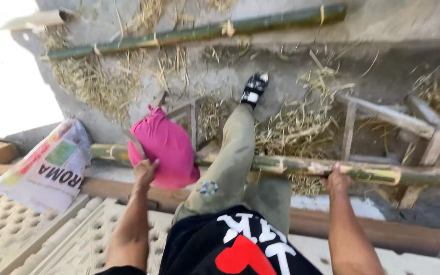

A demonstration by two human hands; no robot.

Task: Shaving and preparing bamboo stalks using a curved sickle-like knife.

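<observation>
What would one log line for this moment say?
left hand: on pink bag | right hand: gripping bamboo pole | leg: stretched over pole | printed sack: left

Bamboo pole (291, 165) — smooth, mottled; pink sack (166, 145) — cloth.

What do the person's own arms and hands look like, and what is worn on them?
Both forearms are bare, with no gloves, watch or rings visible on the left hand or right hand. A black short sleeve edge shows at the left upper arm; the right sleeve is out of view.
</observation>
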